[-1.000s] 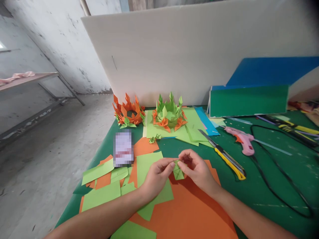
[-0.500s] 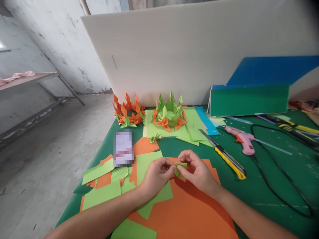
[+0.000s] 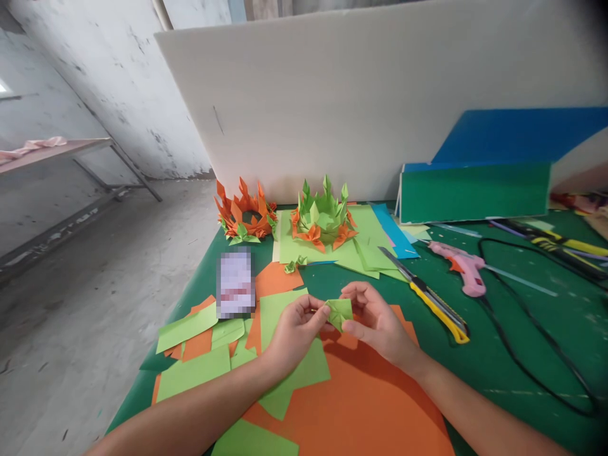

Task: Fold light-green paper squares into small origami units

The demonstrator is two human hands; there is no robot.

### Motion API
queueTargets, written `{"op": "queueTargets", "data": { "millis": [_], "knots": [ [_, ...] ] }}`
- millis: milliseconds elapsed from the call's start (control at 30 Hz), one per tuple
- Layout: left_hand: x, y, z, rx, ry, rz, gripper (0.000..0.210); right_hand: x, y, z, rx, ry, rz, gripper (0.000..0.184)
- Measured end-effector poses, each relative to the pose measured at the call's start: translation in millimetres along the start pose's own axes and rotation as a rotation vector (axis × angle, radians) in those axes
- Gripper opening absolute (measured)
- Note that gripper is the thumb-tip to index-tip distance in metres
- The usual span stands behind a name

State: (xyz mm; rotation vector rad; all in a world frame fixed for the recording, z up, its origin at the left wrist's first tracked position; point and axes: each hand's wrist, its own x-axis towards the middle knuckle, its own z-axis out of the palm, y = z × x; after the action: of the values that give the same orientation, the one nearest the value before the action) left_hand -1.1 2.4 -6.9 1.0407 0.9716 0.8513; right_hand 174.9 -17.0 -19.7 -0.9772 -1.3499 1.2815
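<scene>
A small square of folded green paper [image 3: 339, 311] with crease lines is pinched between the thumb and fingers of my left hand [image 3: 299, 322]. My right hand [image 3: 377, 323] is beside its right edge, fingers curved and apart from the thumb. The right thumb tip lies close to the paper's lower corner; whether it touches, I cannot tell. Below both hands lies a large orange sheet [image 3: 375, 399]. Loose green paper pieces [image 3: 194, 373] overlap orange ones to the left.
Behind stand an orange paper crown [image 3: 244, 215] and a green one [image 3: 325, 218] with orange flowers. A yellow utility knife [image 3: 437, 307], blade out, and a pink glue gun [image 3: 463, 266] with a black cord lie right. A pixelated rectangular object [image 3: 236, 282] is at left.
My right thumb and fingers have come off the folded paper and spread apart. The paper, still in my left hand, has shifted slightly left and shows more of its face.
</scene>
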Motion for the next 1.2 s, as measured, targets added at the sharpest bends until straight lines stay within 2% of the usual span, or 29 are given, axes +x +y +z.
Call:
{"op": "queueTargets", "data": {
  "millis": [167, 267, 400, 500, 633, 733, 900, 1033, 1200],
  "knots": [
    [0, 2, -0.2, 0.031, -0.037, 0.051, 0.028, 0, -1, 3, -0.028, 0.021, 0.009, 0.017],
    [0, 2, -1.8, 0.199, -0.058, 0.095, 0.025, -1, 0, 3, -0.025, 0.005, 0.006, 0.016],
    [1, -1, -5.1, 0.39, -0.02, 0.121, 0.032, -2, 2, 4, -0.106, 0.019, -0.013, 0.015],
    [1, -1, -4.8, 0.312, -0.037, 0.049, 0.034, -2, 2, 5, -0.239, 0.031, -0.081, 0.013],
    [1, 3, -1.3, 0.06, -0.057, -0.063, 0.037, -3, -3, 4, -0.563, 0.104, -0.314, 0.009],
    [0, 7, -0.1, -0.034, -0.062, -0.125, 0.037, -4, -6, 2, -0.74, 0.161, -0.471, 0.01],
    [-1, 10, -1.8, -0.129, -0.06, -0.152, 0.034, -5, -4, 2, -0.831, 0.062, -0.631, 0.021],
    [-2, 12, -2.2, -0.127, -0.079, -0.142, 0.032, -4, -3, 3, -0.843, 0.047, -0.66, 0.022],
    [-2, 11, -1.3, -0.051, -0.119, -0.117, 0.034, -3, -3, 2, -0.812, 0.033, -0.567, 0.018]
  ]
}}
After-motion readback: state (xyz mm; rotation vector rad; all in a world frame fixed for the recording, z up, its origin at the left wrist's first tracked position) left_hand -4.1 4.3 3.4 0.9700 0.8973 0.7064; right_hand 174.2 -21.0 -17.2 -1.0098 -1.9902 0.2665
